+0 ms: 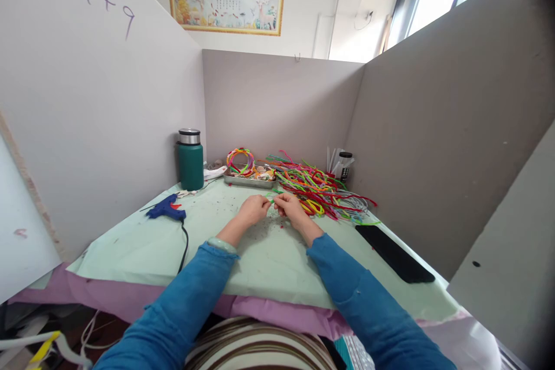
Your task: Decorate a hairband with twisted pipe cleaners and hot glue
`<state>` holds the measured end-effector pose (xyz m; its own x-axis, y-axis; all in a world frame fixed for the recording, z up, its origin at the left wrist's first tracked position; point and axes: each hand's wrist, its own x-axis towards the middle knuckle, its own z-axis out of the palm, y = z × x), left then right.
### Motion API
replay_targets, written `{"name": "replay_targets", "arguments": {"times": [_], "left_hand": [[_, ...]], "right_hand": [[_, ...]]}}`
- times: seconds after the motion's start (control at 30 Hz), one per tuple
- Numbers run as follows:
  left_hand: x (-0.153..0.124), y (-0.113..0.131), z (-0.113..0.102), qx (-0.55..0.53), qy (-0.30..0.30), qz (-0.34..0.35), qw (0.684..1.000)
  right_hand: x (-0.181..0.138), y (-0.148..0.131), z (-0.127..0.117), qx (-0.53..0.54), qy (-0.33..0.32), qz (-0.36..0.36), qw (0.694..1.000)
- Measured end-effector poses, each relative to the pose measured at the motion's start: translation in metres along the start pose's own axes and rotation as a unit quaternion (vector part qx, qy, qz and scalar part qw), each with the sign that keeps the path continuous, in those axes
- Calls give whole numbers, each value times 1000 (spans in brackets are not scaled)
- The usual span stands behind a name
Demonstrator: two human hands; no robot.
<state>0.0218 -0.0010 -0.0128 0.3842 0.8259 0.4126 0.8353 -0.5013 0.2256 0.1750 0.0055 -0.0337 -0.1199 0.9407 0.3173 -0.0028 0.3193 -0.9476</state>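
Note:
Over the middle of the pale green table cover point(269, 266), my left hand point(255, 208) and my right hand point(289, 208) meet at their fingertips. Both are closed in a pinch on a small green pipe cleaner point(272, 201), of which only short bits show between the fingers. Just beyond my right hand lies a tangled heap of pipe cleaners point(312, 182) in many colours. Behind my hands stands a metal tray point(249, 181) with small pieces in it and a colourful ring-shaped bundle point(240, 162) on top.
A blue glue gun point(167, 207) lies at the left, its black cord running to the front edge. Behind it stands a green bottle point(191, 162). A black flat mat point(394, 253) lies at the right, and a black-lidded jar point(345, 166) at the back. Grey partitions point(281, 104) enclose the table.

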Motion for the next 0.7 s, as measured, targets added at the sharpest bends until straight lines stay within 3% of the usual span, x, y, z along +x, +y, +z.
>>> {"name": "replay_targets", "arguments": {"times": [0.7], "left_hand": [[0, 0, 1, -23, -2, 1, 1000]], "right_hand": [[1, 0, -1, 10, -4, -2, 1000]]}}
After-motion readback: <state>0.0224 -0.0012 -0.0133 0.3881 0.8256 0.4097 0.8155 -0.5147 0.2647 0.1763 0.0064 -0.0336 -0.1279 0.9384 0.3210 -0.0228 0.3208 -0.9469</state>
